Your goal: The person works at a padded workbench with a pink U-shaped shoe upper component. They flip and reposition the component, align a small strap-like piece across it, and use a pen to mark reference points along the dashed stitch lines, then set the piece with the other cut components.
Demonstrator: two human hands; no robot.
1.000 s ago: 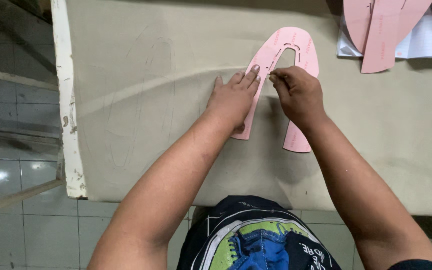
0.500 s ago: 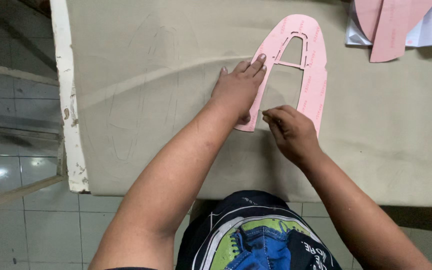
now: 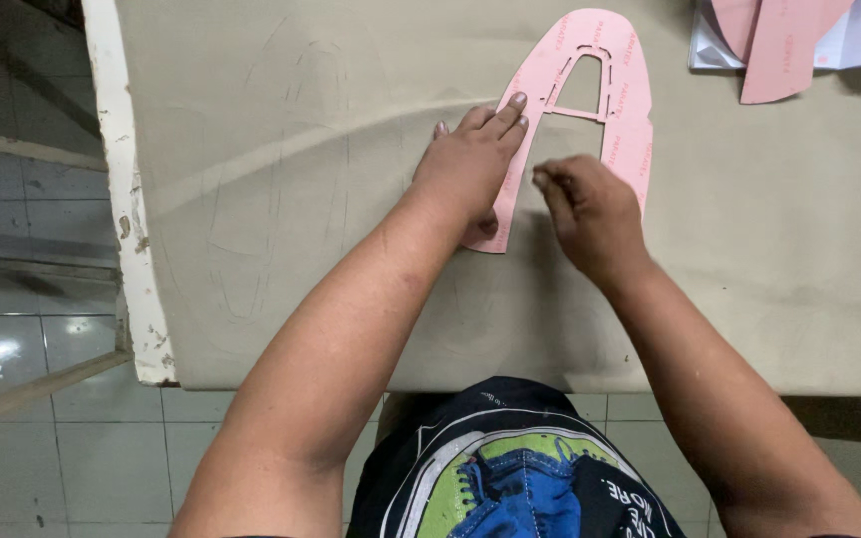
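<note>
A pink, horseshoe-shaped template (image 3: 590, 95) with a cut-out centre lay flat near the table's (image 3: 331, 199) far edge. The left hand (image 3: 470, 169) pressed flat on its left leg; the right hand (image 3: 590, 204) was pinched beside it, its contents impossible to tell.

Right hand (image 3: 590, 204) drawn back from template's arch, now between the pink template (image 3: 610, 90) legs

Bare table (image 3: 281, 199) lies open left of the pink template (image 3: 622, 120), while stacked pink pieces on white paper (image 3: 789, 40) crowd the far right corner.
</note>
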